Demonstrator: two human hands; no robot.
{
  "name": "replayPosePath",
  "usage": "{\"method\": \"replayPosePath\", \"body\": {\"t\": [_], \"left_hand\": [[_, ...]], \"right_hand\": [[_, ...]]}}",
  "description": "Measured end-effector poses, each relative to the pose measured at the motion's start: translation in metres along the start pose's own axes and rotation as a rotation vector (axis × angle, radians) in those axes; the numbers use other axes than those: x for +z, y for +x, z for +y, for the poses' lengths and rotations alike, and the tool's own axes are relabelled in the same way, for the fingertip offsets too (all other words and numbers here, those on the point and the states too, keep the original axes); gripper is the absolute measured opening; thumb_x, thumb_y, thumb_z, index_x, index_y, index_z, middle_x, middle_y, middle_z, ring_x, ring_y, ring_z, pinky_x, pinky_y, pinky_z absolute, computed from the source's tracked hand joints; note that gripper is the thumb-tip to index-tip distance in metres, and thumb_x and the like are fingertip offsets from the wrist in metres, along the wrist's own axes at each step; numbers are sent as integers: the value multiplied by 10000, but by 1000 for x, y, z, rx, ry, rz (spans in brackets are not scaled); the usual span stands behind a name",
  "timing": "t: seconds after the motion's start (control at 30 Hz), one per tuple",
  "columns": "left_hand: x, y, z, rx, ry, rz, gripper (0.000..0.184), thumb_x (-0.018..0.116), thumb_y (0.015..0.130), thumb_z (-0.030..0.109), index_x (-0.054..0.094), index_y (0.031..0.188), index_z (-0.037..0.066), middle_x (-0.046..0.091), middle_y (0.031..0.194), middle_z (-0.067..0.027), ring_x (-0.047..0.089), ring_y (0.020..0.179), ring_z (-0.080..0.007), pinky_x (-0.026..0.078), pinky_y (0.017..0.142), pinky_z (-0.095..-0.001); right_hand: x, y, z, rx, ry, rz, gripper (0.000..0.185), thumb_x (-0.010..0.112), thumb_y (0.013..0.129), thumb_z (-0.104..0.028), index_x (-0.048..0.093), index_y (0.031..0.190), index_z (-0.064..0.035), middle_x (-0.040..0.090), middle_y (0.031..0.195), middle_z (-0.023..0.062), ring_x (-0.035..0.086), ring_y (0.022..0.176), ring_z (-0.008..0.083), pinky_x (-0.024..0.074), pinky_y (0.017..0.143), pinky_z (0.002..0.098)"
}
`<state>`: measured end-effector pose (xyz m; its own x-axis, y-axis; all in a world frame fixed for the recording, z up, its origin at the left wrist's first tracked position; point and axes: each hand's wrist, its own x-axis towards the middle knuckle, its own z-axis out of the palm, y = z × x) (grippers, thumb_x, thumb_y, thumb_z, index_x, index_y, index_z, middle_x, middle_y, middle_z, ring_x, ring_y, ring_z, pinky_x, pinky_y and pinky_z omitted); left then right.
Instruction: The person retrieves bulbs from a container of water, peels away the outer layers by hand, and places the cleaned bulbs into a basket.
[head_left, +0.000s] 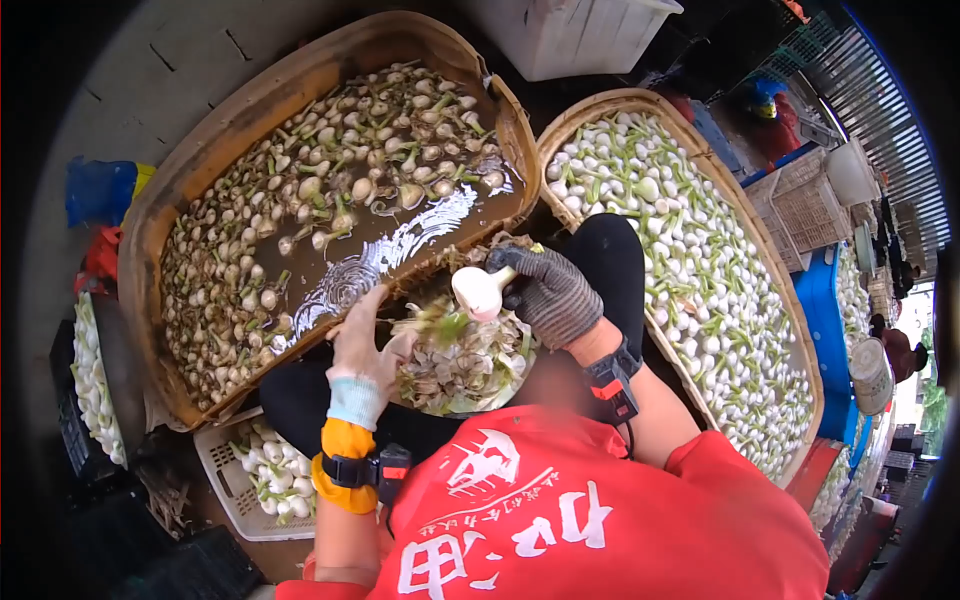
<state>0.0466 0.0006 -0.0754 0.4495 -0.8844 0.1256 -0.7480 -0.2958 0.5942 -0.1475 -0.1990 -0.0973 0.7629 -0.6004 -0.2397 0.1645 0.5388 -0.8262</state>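
Observation:
My right hand [552,290], in a grey knitted glove, grips a peeled white garlic bulb [480,292] by its short pale stem. The root end of the bulb faces down and to the left. My left hand [366,345], in a pale glove with a light blue cuff, has its fingers apart and holds nothing. It hovers by the rim of the tub, left of a heap of peeled skins and green scraps [465,365] between my knees. A blurred green piece [452,325] shows above that heap.
Unpeeled bulbs float in muddy water in a large tan tub [160,290] ahead. A second tub [740,215] on the right is full of clean white bulbs. A white basket [225,480] with bulbs stands at lower left, and a white bin [570,40] at the back.

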Motion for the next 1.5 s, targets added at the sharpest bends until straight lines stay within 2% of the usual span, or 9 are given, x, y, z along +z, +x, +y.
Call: {"method": "replayPosePath", "body": {"t": [0.17,0.47,0.6,0.87,1.03,1.07,1.23,1.3,1.5], "left_hand": [[3,24,55,-164,-965,-164,736,685,886,365,354,1452,30,506,1308,-141,549,1110,-202,457,958,-319],[-176,-74,-177,-328,641,298,113,614,817,131,676,864,48,661,855,-167,626,844,-347,499,784,-399],[-214,-98,-178,-895,37,231,218,613,903,217,656,878,5,638,776,-66,572,726,-126,471,664,-287],[-30,131,-91,-701,-896,-131,446,497,1004,256,468,1361,-10,614,1225,-129,635,1015,-204,523,894,-311],[155,283,-207,-525,155,-709,910,597,838,672,434,1408,-18,593,1288,-208,590,1133,-345,466,971,-426],[164,291,-172,-748,-16,-392,853,541,798,747,683,1077,-46,627,1217,-247,611,1137,-300,465,932,-395],[215,312,-186,-304,255,-496,566,579,907,451,553,1236,-9,684,1044,-170,645,1007,-331,512,886,-402],[231,306,-187,-1053,-1353,34,448,500,955,390,586,1166,5,674,1028,-178,643,973,-356,553,819,-452],[85,216,-54,-1013,-1984,-308,593,372,1003,485,594,1102,-56,660,1047,-212,646,982,-388,579,791,-508]], "right_hand": [[37,8,18,79,210,-42,222,629,898,-93,675,1109,-41,675,1034,65,643,896,141,530,731,263],[7,25,30,-126,-991,-33,371,711,836,-388,649,891,-26,640,763,158,626,731,294,502,718,381],[18,24,40,55,-1176,-227,410,691,826,-430,659,915,-31,675,888,177,649,846,357,508,771,430],[23,48,55,91,-1144,-226,427,664,840,-423,648,969,-17,657,924,204,637,885,376,500,787,451],[9,52,45,283,-1090,-157,407,671,844,-404,643,979,-21,649,928,192,635,889,366,504,778,440],[8,51,47,255,-1106,-130,401,666,848,-403,643,974,-23,649,935,188,635,889,365,505,778,439],[3,55,47,234,-1090,-70,375,657,859,-390,645,985,-38,646,965,179,631,908,361,503,787,440],[6,56,43,195,-1073,-43,330,672,859,-348,656,989,-45,650,943,172,636,888,355,507,782,431],[16,62,33,-349,-977,210,234,670,868,-242,692,1046,-91,659,887,130,642,827,317,518,729,396]]}}
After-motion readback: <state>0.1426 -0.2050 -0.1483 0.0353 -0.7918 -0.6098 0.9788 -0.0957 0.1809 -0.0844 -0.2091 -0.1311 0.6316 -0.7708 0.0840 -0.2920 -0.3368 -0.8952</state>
